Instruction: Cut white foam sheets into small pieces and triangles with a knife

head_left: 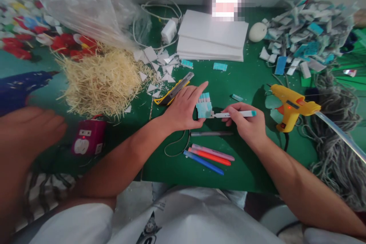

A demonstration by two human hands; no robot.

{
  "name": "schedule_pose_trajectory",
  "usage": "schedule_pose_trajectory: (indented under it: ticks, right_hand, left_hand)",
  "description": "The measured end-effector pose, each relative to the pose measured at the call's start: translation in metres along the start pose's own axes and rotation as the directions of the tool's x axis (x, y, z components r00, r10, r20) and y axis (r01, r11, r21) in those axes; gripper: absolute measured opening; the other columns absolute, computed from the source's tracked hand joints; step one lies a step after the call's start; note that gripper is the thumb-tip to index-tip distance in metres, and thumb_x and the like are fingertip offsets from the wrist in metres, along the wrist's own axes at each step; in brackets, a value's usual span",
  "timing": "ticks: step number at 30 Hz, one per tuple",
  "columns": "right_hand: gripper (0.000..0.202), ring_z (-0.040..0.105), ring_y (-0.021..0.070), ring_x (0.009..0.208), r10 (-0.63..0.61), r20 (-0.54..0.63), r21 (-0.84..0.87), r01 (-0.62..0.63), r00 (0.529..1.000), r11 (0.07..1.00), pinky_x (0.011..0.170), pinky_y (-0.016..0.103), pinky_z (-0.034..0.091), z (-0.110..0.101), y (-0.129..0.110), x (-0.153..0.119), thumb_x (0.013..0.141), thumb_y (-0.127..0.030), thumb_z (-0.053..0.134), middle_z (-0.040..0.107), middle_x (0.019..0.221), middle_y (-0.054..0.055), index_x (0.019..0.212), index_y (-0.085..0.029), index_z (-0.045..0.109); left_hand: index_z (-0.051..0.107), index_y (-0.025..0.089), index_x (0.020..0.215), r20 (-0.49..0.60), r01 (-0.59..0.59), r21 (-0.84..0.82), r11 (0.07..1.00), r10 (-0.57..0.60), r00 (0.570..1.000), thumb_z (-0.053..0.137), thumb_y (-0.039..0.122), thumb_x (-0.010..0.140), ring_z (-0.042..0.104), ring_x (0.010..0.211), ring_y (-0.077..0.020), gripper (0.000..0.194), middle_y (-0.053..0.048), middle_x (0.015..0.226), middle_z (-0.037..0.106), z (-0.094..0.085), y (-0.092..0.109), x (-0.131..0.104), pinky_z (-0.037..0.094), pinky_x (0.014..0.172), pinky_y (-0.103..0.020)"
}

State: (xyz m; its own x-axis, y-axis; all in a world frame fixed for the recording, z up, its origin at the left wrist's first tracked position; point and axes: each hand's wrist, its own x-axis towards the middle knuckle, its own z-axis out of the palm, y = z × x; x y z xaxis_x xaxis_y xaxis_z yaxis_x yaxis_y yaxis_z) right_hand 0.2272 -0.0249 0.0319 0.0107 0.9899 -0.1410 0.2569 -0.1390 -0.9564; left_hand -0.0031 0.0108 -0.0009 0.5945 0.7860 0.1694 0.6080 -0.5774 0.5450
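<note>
Near the middle of the green table, my left hand [185, 107] holds a small teal-coloured piece [204, 109] between thumb and fingers, its index finger stretched upward. My right hand [248, 122] grips a white marker with a teal end [238, 114], whose tip points left and meets the piece's lower right edge. A yellow cutter knife [175, 90] lies just behind my left hand. In front of my hands lie a grey pen [211, 134] and pink [213, 152], orange-red [210, 156] and blue [203, 162] markers.
Straw [100, 80] and white scraps [160, 65] lie left, beside a magenta power box [88, 136]. White boards [213, 36] are at the back. A yellow glue gun [293, 105], grey yarn [334, 129] and a scrap pile [305, 42] are right. Another person's hand [34, 129] is at far left.
</note>
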Motion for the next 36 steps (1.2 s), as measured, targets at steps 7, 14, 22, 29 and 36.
schedule_pose_trajectory:
  ticks: [7,14,22,29,36]
  right_hand:
    - [0.031,0.063,0.0142,0.044,-0.002,0.009,-0.015,0.003,1.0,1.0,0.044,0.025,0.05,-0.0006,-0.0002,-0.0007,0.082,-0.05,0.078,0.072,0.058,0.001,0.07,-0.022,0.073]
    - [0.024,0.063,0.0137,0.045,0.0,0.013,-0.008,0.0,1.0,1.0,0.044,0.023,0.05,-0.0011,-0.0006,-0.0019,0.082,-0.043,0.076,0.072,0.057,0.001,0.07,-0.022,0.074]
    - [0.031,0.062,0.0137,0.045,0.021,0.032,-0.039,-0.02,0.999,0.999,0.044,0.024,0.05,-0.0023,0.0003,-0.0023,0.082,-0.05,0.076,0.071,0.057,0.001,0.07,-0.022,0.074]
    - [0.031,0.063,0.0142,0.046,0.01,0.049,-0.053,-0.007,0.999,0.999,0.046,0.025,0.051,-0.0022,-0.0023,-0.0036,0.082,-0.05,0.076,0.071,0.056,0.001,0.07,-0.022,0.074]
    - [0.027,0.061,0.0139,0.043,0.038,0.038,-0.061,-0.036,0.999,0.997,0.043,0.024,0.049,-0.0013,-0.0034,-0.0031,0.079,-0.046,0.076,0.068,0.052,0.0,0.067,-0.022,0.074]
  left_hand:
    - [0.021,0.014,0.165,0.001,-0.009,-0.015,1.0,0.009,1.0,0.068,0.031,0.082,0.053,0.136,-0.0384,0.097,-0.019,0.142,0.056,0.0005,0.0,0.0001,0.043,0.117,-0.057]
    - [0.019,0.015,0.165,-0.002,-0.009,-0.01,1.0,0.009,1.0,0.069,0.03,0.082,0.052,0.137,-0.0384,0.098,-0.019,0.143,0.056,0.0012,-0.0003,-0.0009,0.043,0.117,-0.057]
    - [0.02,0.014,0.165,0.013,-0.001,-0.009,1.0,0.001,1.0,0.068,0.031,0.083,0.053,0.135,-0.0377,0.097,-0.019,0.142,0.057,0.0006,-0.0007,-0.0005,0.043,0.117,-0.057]
    - [0.02,0.015,0.166,0.026,0.011,-0.014,1.0,-0.01,1.0,0.068,0.032,0.082,0.052,0.136,-0.0381,0.098,-0.018,0.143,0.056,-0.0006,-0.0005,-0.0003,0.042,0.118,-0.058]
    - [0.021,0.015,0.166,0.026,0.022,-0.021,1.0,-0.021,0.999,0.069,0.032,0.081,0.053,0.136,-0.0376,0.099,-0.018,0.142,0.056,-0.0006,-0.0002,0.0004,0.042,0.119,-0.057]
